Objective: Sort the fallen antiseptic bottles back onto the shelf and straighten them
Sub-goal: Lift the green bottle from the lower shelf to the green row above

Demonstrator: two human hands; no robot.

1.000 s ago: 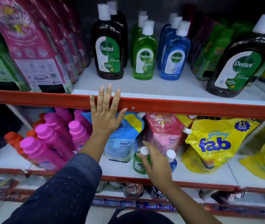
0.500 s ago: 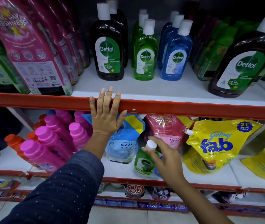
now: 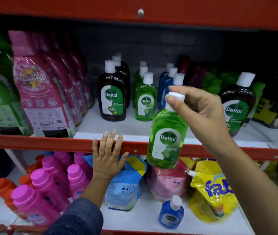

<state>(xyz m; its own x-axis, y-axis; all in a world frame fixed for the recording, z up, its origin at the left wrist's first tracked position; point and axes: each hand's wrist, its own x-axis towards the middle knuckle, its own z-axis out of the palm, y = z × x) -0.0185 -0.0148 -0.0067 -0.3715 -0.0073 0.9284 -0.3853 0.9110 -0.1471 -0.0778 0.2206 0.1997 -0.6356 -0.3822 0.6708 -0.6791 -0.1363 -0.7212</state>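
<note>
The green Dettol bottle is pinched by its white cap in the right hand, hanging nearly upright, just right of and in front of the green Dettol row, while the left hand is spread flat against the red shelf edge.

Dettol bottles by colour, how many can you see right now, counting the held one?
Brown: 4
Green: 4, including the green bottle in the right hand
Blue: 4, including the blue bottle on the lower shelf
Total: 12
</note>
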